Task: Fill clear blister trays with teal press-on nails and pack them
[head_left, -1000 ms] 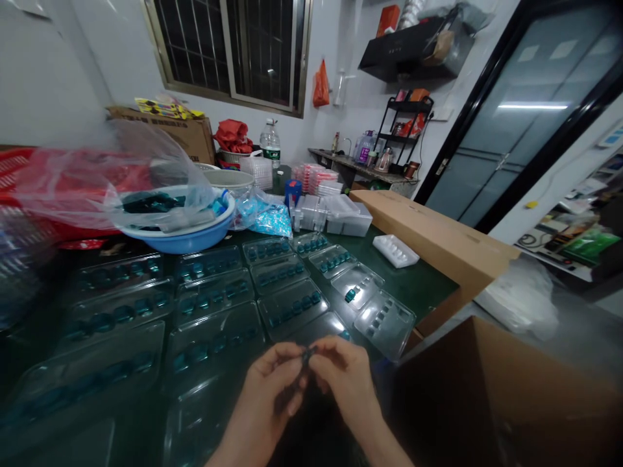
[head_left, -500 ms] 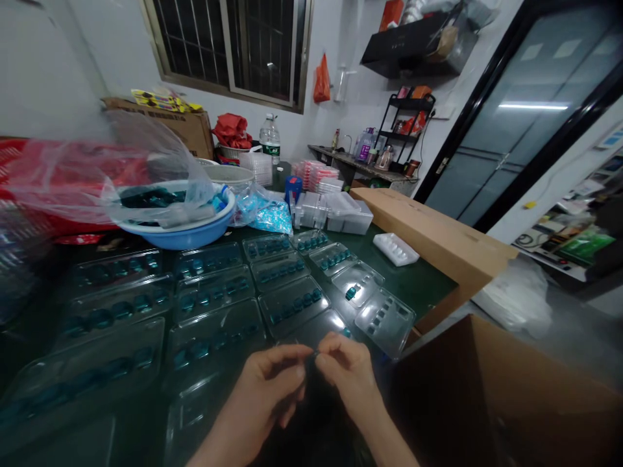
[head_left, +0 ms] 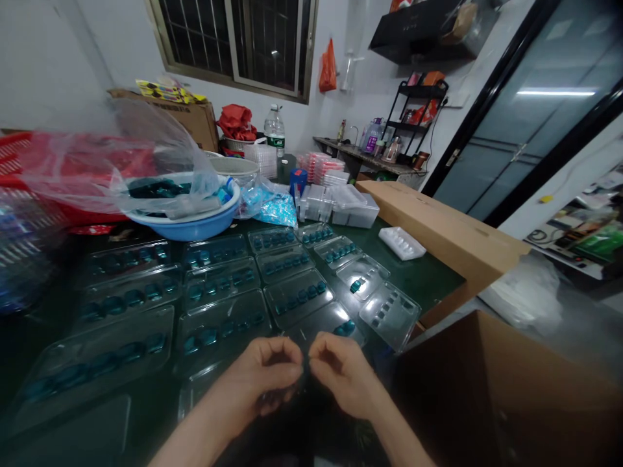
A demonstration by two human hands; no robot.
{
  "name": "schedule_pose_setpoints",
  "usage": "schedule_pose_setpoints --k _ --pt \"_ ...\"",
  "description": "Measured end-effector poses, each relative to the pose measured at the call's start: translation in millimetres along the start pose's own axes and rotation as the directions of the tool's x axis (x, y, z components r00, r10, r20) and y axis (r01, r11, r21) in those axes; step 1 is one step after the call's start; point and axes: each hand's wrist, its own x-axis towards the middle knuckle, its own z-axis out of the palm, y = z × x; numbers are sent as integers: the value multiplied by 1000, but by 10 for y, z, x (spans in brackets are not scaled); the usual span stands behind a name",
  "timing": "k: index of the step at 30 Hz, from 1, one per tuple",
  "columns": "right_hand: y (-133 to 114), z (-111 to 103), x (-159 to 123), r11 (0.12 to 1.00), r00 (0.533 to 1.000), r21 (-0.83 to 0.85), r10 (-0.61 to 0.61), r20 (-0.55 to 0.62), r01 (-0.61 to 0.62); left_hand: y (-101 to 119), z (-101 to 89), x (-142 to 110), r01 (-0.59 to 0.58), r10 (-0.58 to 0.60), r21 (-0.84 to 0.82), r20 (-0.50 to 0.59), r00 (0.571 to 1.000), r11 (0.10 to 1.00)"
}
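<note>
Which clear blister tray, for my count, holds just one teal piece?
The clear blister tray beside the empty end tray: one teal piece, where most hold more.

Clear plastic blister tray (head_left: 311,327) lying flat just beyond the curled left hand (head_left: 263,379) and right hand (head_left: 343,376), teal moulded pieces (head_left: 345,328) in its hollows, both hands nearly meeting, any held item too small to see.
</note>
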Motion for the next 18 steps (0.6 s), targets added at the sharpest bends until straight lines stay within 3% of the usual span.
schedule_pose_setpoints --k 4,9,14,18 --pt "26 10 -13 998 998 -30 61 21 -61 30 42 3 -22 50 198 -137 989 980" --pt "112 21 13 967 984 184 166 68 -176 -21 58 -5 -42 58 96 -168 984 995" --pt "189 47 44 828 960 488 241 139 -278 -40 113 -17 28 -52 -130 -186 981 991" --pt "271 98 61 636 941 700 285 181 -327 -26 165 -7 18 -71 -197 -267 961 980"
